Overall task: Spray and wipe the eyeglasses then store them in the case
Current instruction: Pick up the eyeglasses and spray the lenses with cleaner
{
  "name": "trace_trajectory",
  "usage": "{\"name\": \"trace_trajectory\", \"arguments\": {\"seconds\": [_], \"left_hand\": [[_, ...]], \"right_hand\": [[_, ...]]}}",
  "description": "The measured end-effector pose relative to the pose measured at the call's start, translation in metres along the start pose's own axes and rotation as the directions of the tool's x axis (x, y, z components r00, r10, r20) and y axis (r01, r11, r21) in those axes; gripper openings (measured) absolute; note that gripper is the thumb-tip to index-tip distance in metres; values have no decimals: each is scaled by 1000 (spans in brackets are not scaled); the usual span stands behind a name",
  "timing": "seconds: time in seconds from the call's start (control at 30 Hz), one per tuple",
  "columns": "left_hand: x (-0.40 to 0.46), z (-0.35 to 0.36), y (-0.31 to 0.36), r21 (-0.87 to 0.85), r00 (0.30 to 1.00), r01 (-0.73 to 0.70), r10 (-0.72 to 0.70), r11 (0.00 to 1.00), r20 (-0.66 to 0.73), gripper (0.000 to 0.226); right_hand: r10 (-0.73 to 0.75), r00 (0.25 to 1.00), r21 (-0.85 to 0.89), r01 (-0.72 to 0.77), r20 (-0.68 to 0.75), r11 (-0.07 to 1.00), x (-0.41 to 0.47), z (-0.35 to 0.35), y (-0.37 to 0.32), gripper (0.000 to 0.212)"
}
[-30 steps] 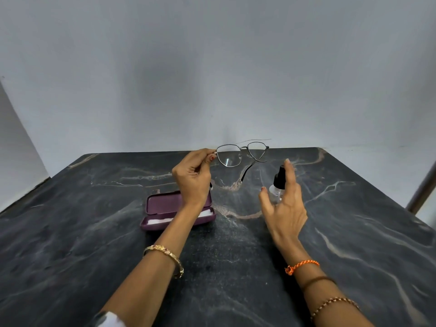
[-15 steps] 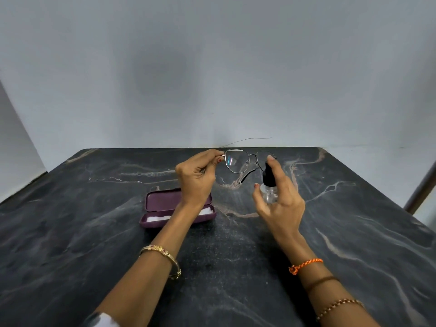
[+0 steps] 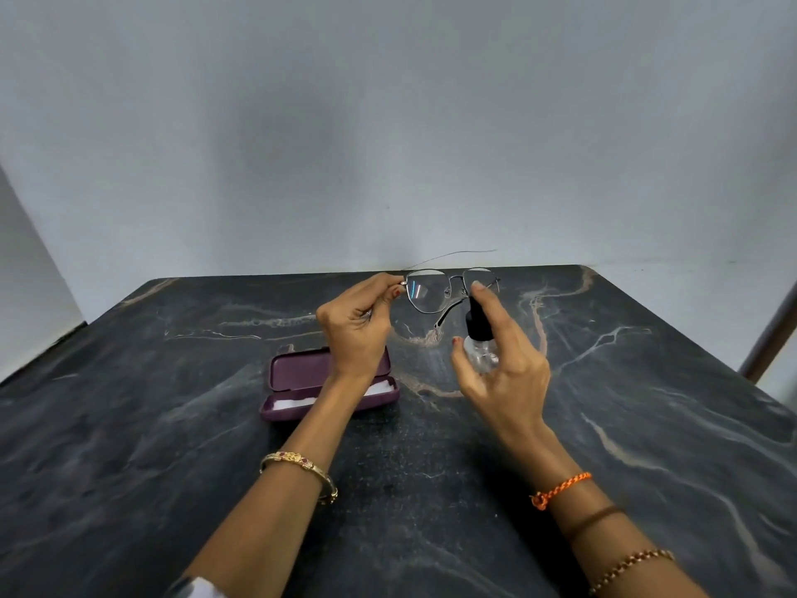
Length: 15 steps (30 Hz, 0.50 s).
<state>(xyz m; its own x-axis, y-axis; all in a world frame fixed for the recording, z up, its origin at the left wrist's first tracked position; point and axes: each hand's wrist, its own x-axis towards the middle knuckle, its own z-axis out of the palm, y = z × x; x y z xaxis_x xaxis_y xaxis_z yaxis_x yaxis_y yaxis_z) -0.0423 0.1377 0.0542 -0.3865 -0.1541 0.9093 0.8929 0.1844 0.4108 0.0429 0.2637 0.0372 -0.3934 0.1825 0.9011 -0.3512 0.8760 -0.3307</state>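
My left hand [image 3: 356, 328] pinches the left hinge of thin metal-framed eyeglasses [image 3: 427, 291], holding them up above the table with the temples unfolded. My right hand [image 3: 502, 364] grips a small clear spray bottle [image 3: 478, 349] with a black nozzle, index finger resting on top of the nozzle, right beside the right lens. A purple eyeglass case [image 3: 302, 373] lies open on the table under my left wrist, with a white cloth [image 3: 287, 403] inside it.
The dark marble-patterned table [image 3: 172, 468] reaches back to a pale grey wall [image 3: 388, 144]. A brown pole [image 3: 767, 334] stands past the table's right edge.
My right hand lifted the spray bottle up and to the left until its nozzle sits next to the lenses. My left hand with the eyeglasses stayed almost in place.
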Motion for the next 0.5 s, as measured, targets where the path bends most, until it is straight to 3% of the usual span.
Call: {"name": "trace_trajectory", "arguments": {"seconds": [0.3,0.5], "left_hand": [[1,0,2,-18,1000,-12,12,1000,1,20],[3,-1,2,-15,1000,-3,3,1000,1,21]], "right_hand": [[82,994,116,-73,-67,990,4,-3,9,57],[82,993,32,-79,-87,996,0,2,7,64]]}}
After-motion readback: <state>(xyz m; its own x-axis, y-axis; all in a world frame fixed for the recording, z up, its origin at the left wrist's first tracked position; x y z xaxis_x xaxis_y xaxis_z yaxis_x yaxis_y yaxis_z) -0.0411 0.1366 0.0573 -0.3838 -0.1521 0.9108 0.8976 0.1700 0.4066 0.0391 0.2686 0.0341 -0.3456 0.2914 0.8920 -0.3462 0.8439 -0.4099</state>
